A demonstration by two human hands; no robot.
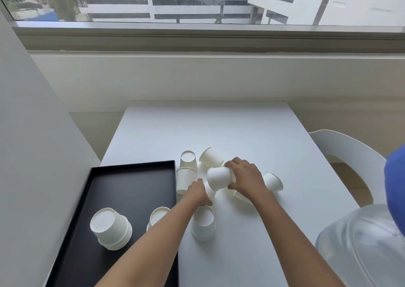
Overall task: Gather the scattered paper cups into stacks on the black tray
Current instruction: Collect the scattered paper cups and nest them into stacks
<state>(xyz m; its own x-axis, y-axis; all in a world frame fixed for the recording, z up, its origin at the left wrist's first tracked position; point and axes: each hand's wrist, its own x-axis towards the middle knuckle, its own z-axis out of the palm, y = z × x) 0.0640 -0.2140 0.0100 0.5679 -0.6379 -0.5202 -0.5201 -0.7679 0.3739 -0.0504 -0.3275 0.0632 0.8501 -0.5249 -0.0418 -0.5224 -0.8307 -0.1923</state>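
A black tray (122,181) lies at the table's left, holding an upside-down stack of white paper cups (110,227) and a second upside-down cup (158,215) half hidden by my left forearm. My right hand (245,177) grips a white cup (219,178) on its side, lifted over the pile. My left hand (197,191) is closed around another cup (209,191) lying under it, mostly hidden. An upside-down short stack (203,223) stands near the tray's right edge. Loose cups lie around: one upside-down (188,160), one tipped (210,157), one by the tray (183,180), one at right (274,182).
The white table (219,128) stands against a wall under a window. A white chair (350,153) is at the right. A clear plastic bag or container (359,243) sits at the lower right beside a blue object (395,188). A grey wall (32,155) borders the left.
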